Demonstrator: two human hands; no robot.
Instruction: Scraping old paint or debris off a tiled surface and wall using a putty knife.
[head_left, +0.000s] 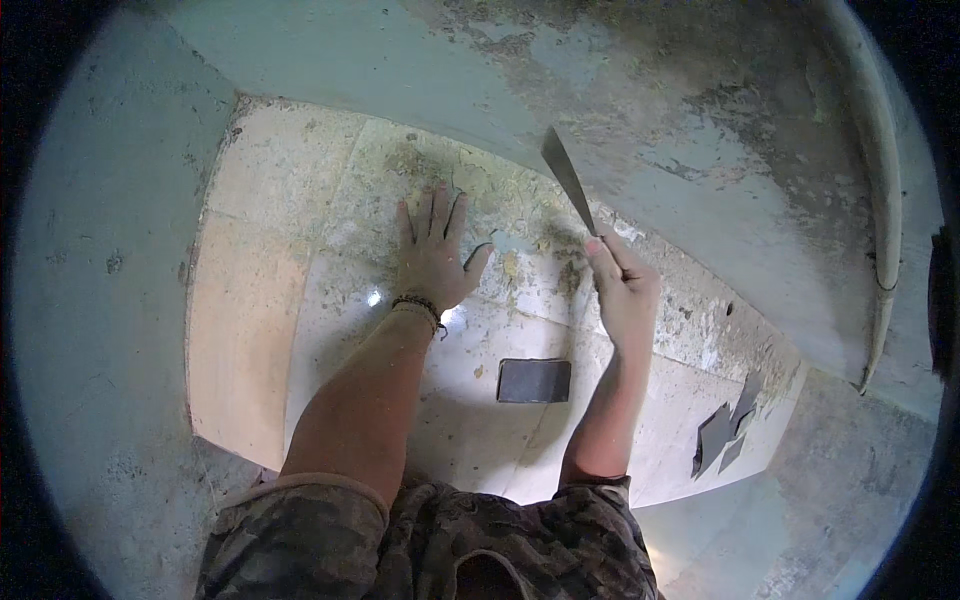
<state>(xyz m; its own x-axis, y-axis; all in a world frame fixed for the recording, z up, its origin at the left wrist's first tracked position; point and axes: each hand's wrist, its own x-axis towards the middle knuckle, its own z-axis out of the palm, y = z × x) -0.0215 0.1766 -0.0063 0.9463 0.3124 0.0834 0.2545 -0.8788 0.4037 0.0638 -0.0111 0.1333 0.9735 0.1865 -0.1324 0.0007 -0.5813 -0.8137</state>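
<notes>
My left hand (435, 250) lies flat with its fingers spread on the tiled floor (360, 340), among crumbs of flaked paint and plaster. A dark beaded bracelet circles that wrist. In my right hand (625, 285) is a putty knife (570, 180), its handle mostly hidden by my closed fingers. The thin metal blade points up and to the left, in front of the peeling wall, and I cannot tell whether it touches the wall. Between my forearms a dark rectangular sanding block (534, 381) rests on the tiles, apart from both hands.
Ahead rises a pale green wall (700, 160) with bare, flaking patches. A light pipe (885, 180) runs down it at the right. Torn dark sheets (718, 435), perhaps sandpaper, lie on the floor at the right. Another green wall (110, 300) stands at the left.
</notes>
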